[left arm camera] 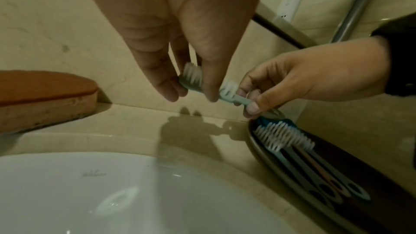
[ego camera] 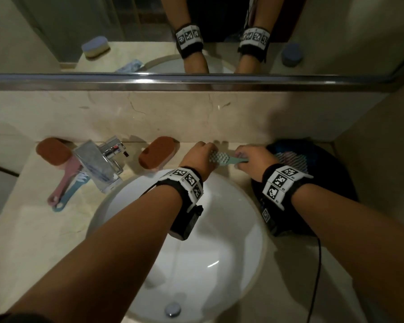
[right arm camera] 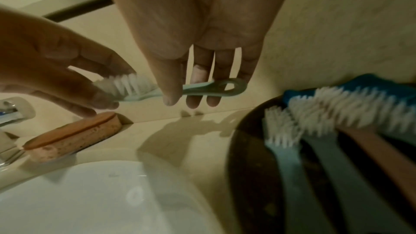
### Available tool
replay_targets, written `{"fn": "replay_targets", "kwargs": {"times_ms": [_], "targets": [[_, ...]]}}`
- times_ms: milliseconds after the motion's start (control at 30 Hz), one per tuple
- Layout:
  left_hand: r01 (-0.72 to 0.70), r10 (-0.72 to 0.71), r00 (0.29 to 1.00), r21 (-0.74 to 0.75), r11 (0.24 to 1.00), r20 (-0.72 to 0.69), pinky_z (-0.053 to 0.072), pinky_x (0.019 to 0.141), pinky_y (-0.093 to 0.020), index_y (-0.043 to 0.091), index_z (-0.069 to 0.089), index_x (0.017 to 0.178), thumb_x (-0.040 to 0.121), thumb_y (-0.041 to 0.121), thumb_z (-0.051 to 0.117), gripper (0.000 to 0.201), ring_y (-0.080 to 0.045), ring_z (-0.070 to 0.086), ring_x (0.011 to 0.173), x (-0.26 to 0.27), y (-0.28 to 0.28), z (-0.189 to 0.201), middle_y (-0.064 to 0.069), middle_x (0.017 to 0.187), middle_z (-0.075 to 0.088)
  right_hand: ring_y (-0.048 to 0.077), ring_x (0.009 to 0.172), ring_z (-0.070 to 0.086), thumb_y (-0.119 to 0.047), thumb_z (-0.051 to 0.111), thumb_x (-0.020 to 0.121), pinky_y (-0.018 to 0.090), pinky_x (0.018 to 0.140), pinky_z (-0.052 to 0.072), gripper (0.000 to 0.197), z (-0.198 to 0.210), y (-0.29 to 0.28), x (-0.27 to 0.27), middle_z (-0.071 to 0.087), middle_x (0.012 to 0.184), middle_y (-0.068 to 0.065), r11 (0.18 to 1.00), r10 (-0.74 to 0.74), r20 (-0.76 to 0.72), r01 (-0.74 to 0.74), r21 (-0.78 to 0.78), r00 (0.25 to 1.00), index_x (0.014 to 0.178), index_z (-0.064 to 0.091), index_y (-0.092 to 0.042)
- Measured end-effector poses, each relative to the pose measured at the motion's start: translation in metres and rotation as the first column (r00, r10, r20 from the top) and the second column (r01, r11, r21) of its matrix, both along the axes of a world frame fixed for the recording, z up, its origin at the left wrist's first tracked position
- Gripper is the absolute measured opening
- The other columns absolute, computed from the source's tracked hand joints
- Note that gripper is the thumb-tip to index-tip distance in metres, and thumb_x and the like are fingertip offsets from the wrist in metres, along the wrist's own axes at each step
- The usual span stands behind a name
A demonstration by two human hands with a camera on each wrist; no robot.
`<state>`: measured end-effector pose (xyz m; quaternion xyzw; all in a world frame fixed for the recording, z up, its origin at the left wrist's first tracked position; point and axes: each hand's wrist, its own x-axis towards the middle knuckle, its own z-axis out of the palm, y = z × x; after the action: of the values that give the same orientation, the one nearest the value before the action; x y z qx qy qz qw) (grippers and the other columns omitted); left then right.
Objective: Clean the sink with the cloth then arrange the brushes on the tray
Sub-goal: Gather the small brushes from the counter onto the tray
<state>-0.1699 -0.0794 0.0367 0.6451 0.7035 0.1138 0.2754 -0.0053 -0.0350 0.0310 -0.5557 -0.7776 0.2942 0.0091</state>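
Observation:
A pale green brush [ego camera: 222,158] with white bristles hangs above the counter behind the white sink [ego camera: 219,264]. My left hand [ego camera: 202,157] pinches its bristle head [left arm camera: 191,77]. My right hand [ego camera: 252,159] pinches its handle [right arm camera: 213,89] between thumb and fingers. To the right lies the dark oval tray [left arm camera: 258,149], where several brushes [left arm camera: 286,138] lie side by side with a blue cloth [right arm camera: 369,84] at their far end. A pink brush [ego camera: 65,180] and a blue brush [ego camera: 70,192] lie on the counter left of the tap.
A chrome tap [ego camera: 103,164] stands at the sink's back left. Two orange sponges [ego camera: 158,155] [ego camera: 54,151] lean against the marble back wall. A mirror with a metal rail [ego camera: 196,80] runs above. A black cable [ego camera: 317,264] trails over the counter at right.

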Motion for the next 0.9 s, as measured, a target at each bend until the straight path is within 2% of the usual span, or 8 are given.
{"fn": "replay_targets", "kwargs": {"times_ms": [67,167,333,433,500,633,767,900], "targets": [[0.024,-0.024,1.000,0.012,1.000,0.000,0.039,0.093,-0.030,0.011,0.055,0.122,0.083,0.007,0.062,0.040,-0.032,0.053,0.110,0.010,0.002,0.008,-0.015,0.120,0.053,0.024,0.093,0.062,-0.020,0.066,0.083,0.035,0.083,0.053,0.016,0.010,-0.003,0.016,0.066,0.101,0.004,1.000,-0.023,-0.005,0.023,-0.004,1.000,0.099,0.063,-0.019],[0.065,-0.065,0.998,0.031,0.997,0.002,0.040,0.091,-0.030,0.011,0.057,0.121,0.084,0.007,0.061,0.037,-0.031,0.054,0.108,0.030,0.006,0.018,-0.015,0.117,0.055,0.022,0.093,0.061,-0.019,0.065,0.084,0.031,0.082,0.051,0.019,0.021,-0.005,0.040,0.066,0.104,0.003,0.998,-0.063,-0.005,0.063,0.002,0.998,0.103,0.064,-0.018],[0.146,-0.145,0.989,0.043,0.988,-0.019,0.036,0.094,-0.030,0.010,0.056,0.125,0.086,0.008,0.058,0.039,-0.031,0.053,0.114,0.072,0.020,0.028,-0.015,0.121,0.057,0.020,0.100,0.061,-0.019,0.063,0.085,0.029,0.082,0.048,0.024,0.033,-0.004,0.081,0.066,0.111,0.003,0.995,-0.093,0.076,0.090,0.037,0.993,0.109,0.067,-0.017],[0.208,-0.208,0.978,0.061,0.976,-0.008,0.033,0.093,-0.027,0.011,0.051,0.131,0.089,0.009,0.055,0.043,-0.030,0.052,0.116,0.100,0.027,0.030,-0.016,0.123,0.057,0.020,0.104,0.061,-0.019,0.064,0.085,0.029,0.086,0.048,0.022,0.032,-0.007,0.110,0.068,0.110,0.002,0.989,-0.145,0.075,0.142,0.046,0.987,0.106,0.068,-0.017],[0.231,-0.232,0.972,0.057,0.971,0.023,0.034,0.093,-0.026,0.012,0.052,0.130,0.089,0.009,0.055,0.042,-0.029,0.053,0.116,0.116,0.030,0.029,-0.016,0.123,0.058,0.019,0.103,0.062,-0.020,0.066,0.084,0.031,0.088,0.050,0.021,0.031,-0.010,0.128,0.069,0.109,0.001,0.981,-0.191,0.050,0.189,0.032,0.980,0.104,0.069,-0.018],[0.243,-0.244,0.969,0.023,0.970,0.046,0.037,0.092,-0.026,0.009,0.057,0.120,0.085,0.007,0.058,0.035,-0.028,0.055,0.114,0.143,0.042,0.018,-0.015,0.124,0.059,0.022,0.106,0.060,-0.015,0.065,0.085,0.037,0.092,0.050,0.032,0.028,-0.013,0.154,0.065,0.115,0.004,0.975,-0.218,0.060,0.220,-0.013,0.974,0.117,0.062,-0.019],[0.237,-0.236,0.970,-0.004,0.972,0.065,0.032,0.095,-0.023,0.009,0.057,0.122,0.086,0.009,0.059,0.036,-0.031,0.050,0.116,0.165,0.054,0.009,-0.017,0.129,0.048,0.025,0.104,0.060,-0.013,0.062,0.085,0.042,0.089,0.051,0.031,0.022,-0.013,0.174,0.064,0.111,0.006,0.974,-0.217,0.081,0.221,-0.048,0.973,0.115,0.060,-0.022],[0.254,-0.254,0.966,-0.008,0.967,0.050,0.038,0.096,-0.027,0.011,0.055,0.123,0.089,0.008,0.055,0.034,-0.030,0.050,0.115,0.184,0.069,-0.001,-0.014,0.129,0.048,0.026,0.100,0.060,-0.013,0.057,0.087,0.030,0.081,0.048,0.032,0.019,-0.009,0.188,0.065,0.110,0.007,0.966,-0.253,0.110,0.258,-0.034,0.961,0.118,0.058,-0.020]]}}
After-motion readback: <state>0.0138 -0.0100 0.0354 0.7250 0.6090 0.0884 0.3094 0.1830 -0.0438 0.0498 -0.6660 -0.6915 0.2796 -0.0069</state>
